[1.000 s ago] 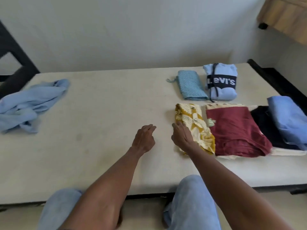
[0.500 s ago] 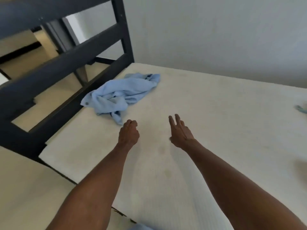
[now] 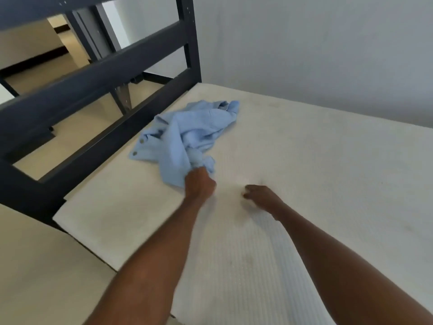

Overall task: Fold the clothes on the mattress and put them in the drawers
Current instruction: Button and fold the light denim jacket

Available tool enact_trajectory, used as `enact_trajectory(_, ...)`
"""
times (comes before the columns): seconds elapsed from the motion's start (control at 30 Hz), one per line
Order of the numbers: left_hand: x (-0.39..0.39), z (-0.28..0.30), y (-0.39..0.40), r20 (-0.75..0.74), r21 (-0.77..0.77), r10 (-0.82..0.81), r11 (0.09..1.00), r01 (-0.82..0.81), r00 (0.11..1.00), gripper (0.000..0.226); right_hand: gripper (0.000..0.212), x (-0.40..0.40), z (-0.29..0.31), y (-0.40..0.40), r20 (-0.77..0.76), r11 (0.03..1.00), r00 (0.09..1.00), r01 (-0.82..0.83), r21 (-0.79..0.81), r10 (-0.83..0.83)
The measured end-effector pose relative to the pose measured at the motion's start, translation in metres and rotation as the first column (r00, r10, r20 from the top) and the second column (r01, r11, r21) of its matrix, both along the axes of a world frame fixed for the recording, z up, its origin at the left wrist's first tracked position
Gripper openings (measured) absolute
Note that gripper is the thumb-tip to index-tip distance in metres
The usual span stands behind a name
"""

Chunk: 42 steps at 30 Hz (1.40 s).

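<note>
Our view is filled mostly by the cream mattress [image 3: 304, 160], running from lower centre to the right edge under a grey wall [image 3: 316, 43]. A dark bed frame [image 3: 98, 73] crosses the upper left. Near the mattress's left edge, left of centre, lies a crumpled light blue shirt [image 3: 187, 134]. Our left hand [image 3: 199, 185] grips its nearest bunch, fingers closed around the cloth. Our right hand [image 3: 261, 197] rests on the mattress just beside it, fingers curled under, holding nothing.
</note>
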<state>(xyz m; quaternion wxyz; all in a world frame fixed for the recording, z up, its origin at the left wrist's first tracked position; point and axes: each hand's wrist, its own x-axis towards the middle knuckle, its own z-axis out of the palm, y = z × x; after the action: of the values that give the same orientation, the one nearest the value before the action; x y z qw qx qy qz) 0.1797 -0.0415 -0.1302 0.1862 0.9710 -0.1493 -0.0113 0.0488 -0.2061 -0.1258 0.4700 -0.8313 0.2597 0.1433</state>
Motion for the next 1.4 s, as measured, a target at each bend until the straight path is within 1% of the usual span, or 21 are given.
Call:
enact_trajectory(0.03, -0.037, -0.004, -0.010, -0.050, -0.093, -0.020, 0.996, 0.016, 0.999, 0.024, 0.057, -0.015, 0.007, -0.002, 0.038, 0.941, 0.972, 0.216, 0.260, -0.233)
enact_trajectory(0.07, -0.078, -0.003, -0.020, -0.093, -0.170, -0.074, 0.984, 0.058, 0.993, 0.028, 0.053, -0.036, 0.017, -0.004, 0.001, 0.792, 0.909, 0.361, 0.491, -0.416)
enact_trajectory(0.1, -0.118, -0.001, -0.029, -0.160, -0.217, -0.169, 0.967, 0.132, 0.973, 0.033, 0.054, -0.055, 0.022, -0.009, -0.057, 0.683, 0.876, 0.412, 0.603, -0.478)
enact_trajectory(0.17, -0.212, 0.006, -0.050, -0.348, -0.245, -0.424, 0.902, 0.355, 0.836, 0.042, 0.057, -0.108, 0.035, -0.017, -0.115, 0.672, 0.893, 0.408, 0.618, -0.436)
enact_trajectory(0.23, -0.317, 0.017, -0.067, -0.487, -0.217, -0.687, 0.693, 0.688, 0.539, 0.033, 0.050, -0.169, 0.046, -0.026, -0.170, 0.845, 0.943, 0.333, 0.418, -0.287)
enact_trajectory(0.3, -0.408, 0.024, -0.070, -0.411, -0.224, -0.892, 0.301, 0.927, 0.190, 0.027, 0.028, -0.234, 0.049, -0.037, -0.251, 0.982, 0.962, 0.143, 0.122, -0.109)
enact_trajectory(0.33, -0.438, 0.029, -0.069, -0.373, -0.228, -0.921, 0.208, 0.951, 0.112, 0.029, 0.018, -0.262, 0.049, -0.044, -0.300, 0.996, 0.951, 0.084, -0.004, -0.081)
enact_trajectory(0.4, -0.468, 0.037, -0.062, -0.277, -0.335, -0.959, 0.159, 0.929, 0.064, 0.031, 0.011, -0.322, 0.048, -0.057, -0.348, 0.975, 0.927, 0.069, -0.213, -0.142)
enact_trajectory(0.47, -0.455, 0.039, -0.052, -0.193, -0.441, -0.966, 0.240, 0.865, 0.170, 0.037, 0.020, -0.367, 0.043, -0.068, -0.298, 0.908, 0.932, 0.070, -0.413, -0.208)
enact_trajectory(0.57, -0.413, 0.026, -0.035, -0.023, -0.392, -0.795, 0.565, 0.726, 0.606, 0.025, 0.025, -0.403, 0.038, -0.069, -0.131, 0.870, 0.948, 0.203, -0.450, -0.289)
enact_trajectory(0.63, -0.378, 0.027, -0.025, 0.043, -0.320, -0.569, 0.771, 0.551, 0.821, 0.024, 0.029, -0.410, 0.043, -0.060, 0.001, 0.852, 0.928, 0.342, -0.396, -0.372)
enact_trajectory(0.7, -0.343, 0.037, -0.021, -0.010, -0.169, -0.384, 0.911, 0.377, 0.923, 0.051, 0.042, -0.409, 0.051, -0.047, 0.064, 0.854, 0.922, 0.379, -0.357, -0.383)
enact_trajectory(0.8, -0.298, 0.038, -0.026, -0.181, 0.130, -0.235, 0.957, 0.260, 0.955, 0.091, 0.047, -0.415, 0.054, -0.039, 0.020, 0.880, 0.958, 0.272, -0.391, -0.287)
enact_trajectory(0.87, -0.276, 0.032, -0.027, -0.270, 0.232, -0.172, 0.943, 0.238, 0.947, 0.093, 0.044, -0.424, 0.054, -0.044, -0.019, 0.895, 0.969, 0.220, -0.388, -0.247)
enact_trajectory(1.0, -0.289, 0.033, -0.020, -0.356, 0.241, -0.314, 0.879, 0.411, 0.880, 0.030, 0.035, -0.445, 0.054, -0.067, -0.139, 0.761, 0.886, 0.289, -0.581, -0.442)
enact_trajectory(1.07, -0.340, 0.033, -0.019, -0.398, 0.106, -0.461, 0.835, 0.539, 0.793, 0.022, 0.029, -0.443, 0.056, -0.068, -0.209, 0.625, 0.799, 0.246, -0.741, -0.563)
enact_trajectory(1.13, -0.404, 0.029, -0.023, -0.486, -0.085, -0.604, 0.752, 0.654, 0.631, 0.017, 0.026, -0.427, 0.056, -0.055, -0.135, 0.561, 0.819, 0.253, -0.789, -0.558)
enact_trajectory(1.23, -0.484, 0.028, -0.034, -0.520, -0.263, -0.769, 0.558, 0.787, 0.371, 0.013, 0.037, -0.380, 0.057, -0.021, -0.008, 0.826, 0.942, 0.290, -0.483, -0.335)
enact_trajectory(1.3, -0.506, 0.050, -0.038, -0.545, -0.399, -0.816, 0.455, 0.796, 0.193, 0.006, 0.082, -0.360, 0.054, 0.006, -0.113, 0.939, 0.954, 0.244, -0.241, -0.277)
enact_trajectory(1.33, -0.505, 0.059, -0.041, -0.557, -0.426, -0.822, 0.405, 0.809, 0.118, 0.009, 0.099, -0.359, 0.047, 0.013, -0.165, 0.943, 0.947, 0.234, -0.237, -0.276)
enact_trajectory(1.4, -0.483, 0.062, -0.038, -0.719, -0.375, -0.685, 0.519, 0.768, 0.113, 0.010, 0.091, -0.374, 0.036, 0.019, -0.203, 0.929, 0.952, 0.153, -0.336, -0.230)
